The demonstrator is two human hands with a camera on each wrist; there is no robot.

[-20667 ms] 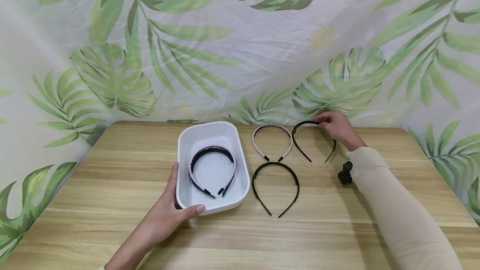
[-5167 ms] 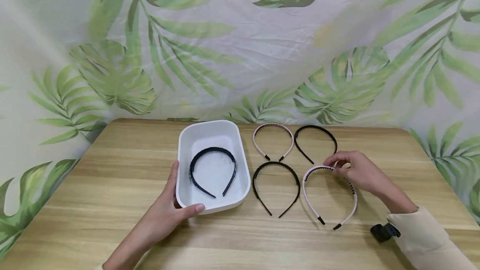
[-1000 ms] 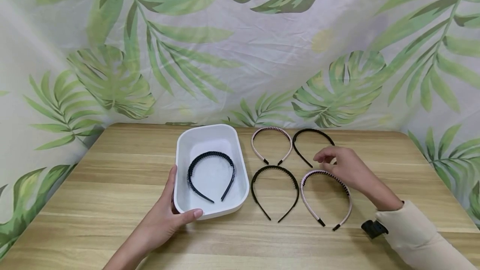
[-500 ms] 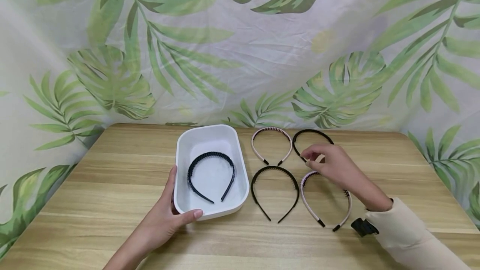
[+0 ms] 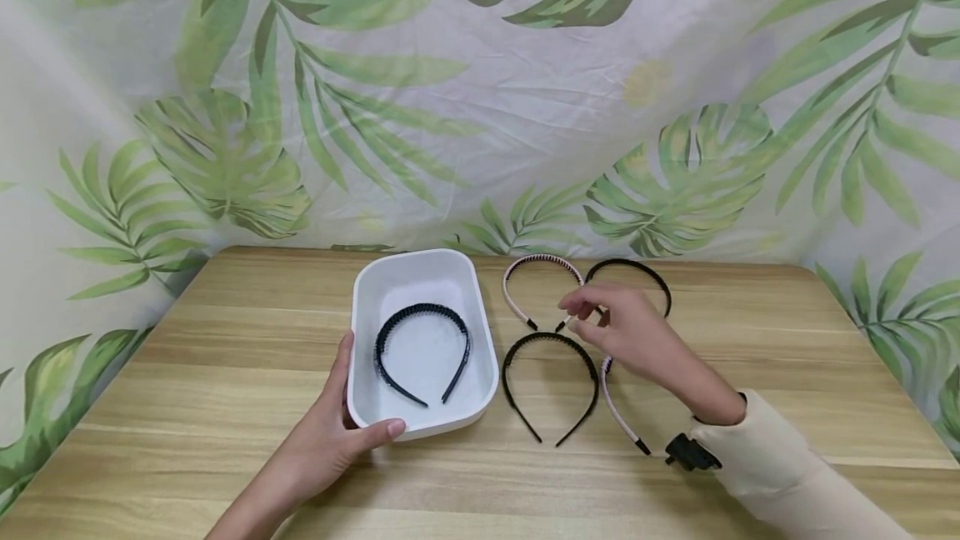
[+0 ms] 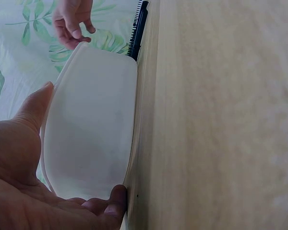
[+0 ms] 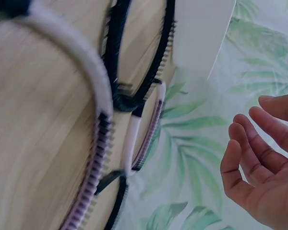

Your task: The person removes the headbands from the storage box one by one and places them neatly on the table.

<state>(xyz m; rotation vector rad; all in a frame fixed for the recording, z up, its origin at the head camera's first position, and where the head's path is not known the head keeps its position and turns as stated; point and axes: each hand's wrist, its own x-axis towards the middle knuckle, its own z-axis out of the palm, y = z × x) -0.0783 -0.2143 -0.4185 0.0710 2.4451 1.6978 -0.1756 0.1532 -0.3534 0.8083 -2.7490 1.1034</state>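
A white plastic tub (image 5: 486,332) stands left of centre on the table, and my left hand (image 5: 330,440) grips its near-left corner, thumb over the rim. Inside lies a black toothed headband (image 5: 386,327); whether it is one or several stacked, I cannot tell. My right hand (image 5: 633,332) hovers over the table between the headbands, fingers loosely bent and holding nothing. Around it lie a pink headband (image 5: 509,292) and a black headband (image 5: 643,267) at the back, with a black headband (image 5: 594,369) and a pink headband (image 5: 618,417) in front, the last partly hidden by my arm.
The wooden table (image 5: 187,407) ends at a leaf-printed cloth (image 5: 540,107) hanging behind it. A small black device (image 5: 692,452) sits at my right sleeve's cuff.
Over the last second my right hand has moved left, from above the pink front headband towards the tub. Earlier, pink headbands left the tub, and one now lies front right. My left hand stays put.
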